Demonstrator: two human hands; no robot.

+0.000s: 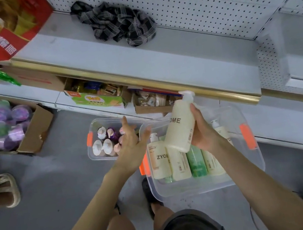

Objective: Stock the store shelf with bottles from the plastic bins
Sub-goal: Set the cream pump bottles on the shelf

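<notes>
In front of the person, the white store shelf point(167, 59) runs across the view with a gold rail point(140, 82) along its front edge, and a crumpled checked cloth point(116, 21) lies on its board against the pegboard back. Below it on the grey floor stands the large clear bin point(209, 184) with orange latches, holding a row of upright pump bottles: cream ones point(159, 158) and a green one point(196, 161). To its left, just beside it, sits the small clear bin point(92, 125) with smaller pump bottles point(107, 145) inside. Further left a cardboard box point(36, 131) holds purple and green tubs. Above the large bin, the held cream bottle point(180, 128) hangs tilted, its pump head up near the gold rail and its base low over the bottles in the bin. The right hand point(204, 133) grips it from the right side: the thumb point(194, 110) lies along the bottle's upper body and the other fingers curl round its lower part. The left hand point(129, 143) hovers between the two bins, over the near corner of the small one, apart from the held bottle. Its fingers point(125, 124) are spread and nearly straight, holding nothing.
</notes>
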